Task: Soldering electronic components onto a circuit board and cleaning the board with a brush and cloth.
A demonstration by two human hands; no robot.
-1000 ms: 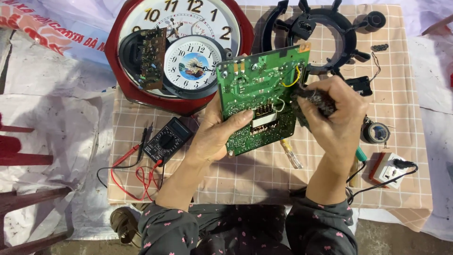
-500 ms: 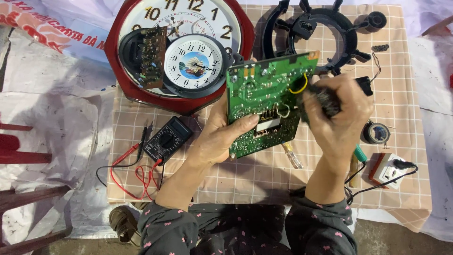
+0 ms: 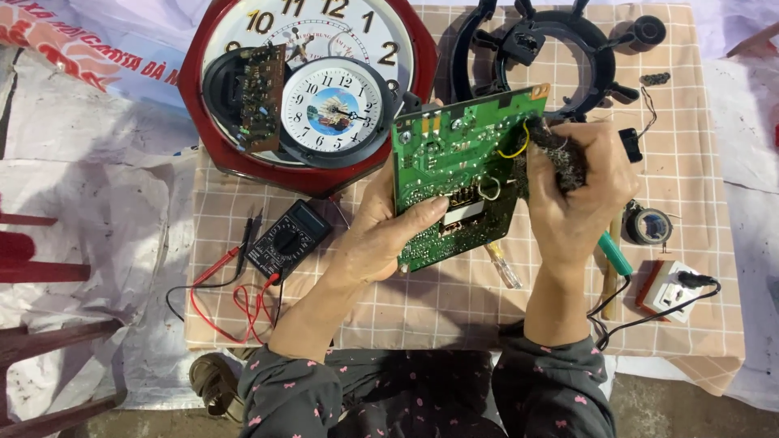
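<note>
The green circuit board (image 3: 462, 174) has moved a little to the right and higher in the last second, and it is now tilted with its solder side toward the person; the work on its right edge goes on at the same spot, so I judge the board is only being turned for a better angle. The left hand (image 3: 389, 231) grips the board from below, with the thumb pressed flat on its face and the fingers behind it. The right hand (image 3: 572, 191) is closed around a dark, wiry lump (image 3: 560, 158), maybe a scouring pad, and presses it against the right edge of the board. The board is held in the air above the bench (image 3: 454, 300), which has a checked cloth. Behind it lies a big red clock (image 3: 308, 89) with a white face, and a smaller round clock face (image 3: 333, 109) rests on it. A black meter (image 3: 288, 239) with red and black wires lies at the left. At the right are a roll of tape (image 3: 647, 225), a green-handled tool (image 3: 614, 253), and a white and red socket block (image 3: 669, 290) with a black cable. At the top left lies a white sheet with red printed letters (image 3: 73, 45).
</note>
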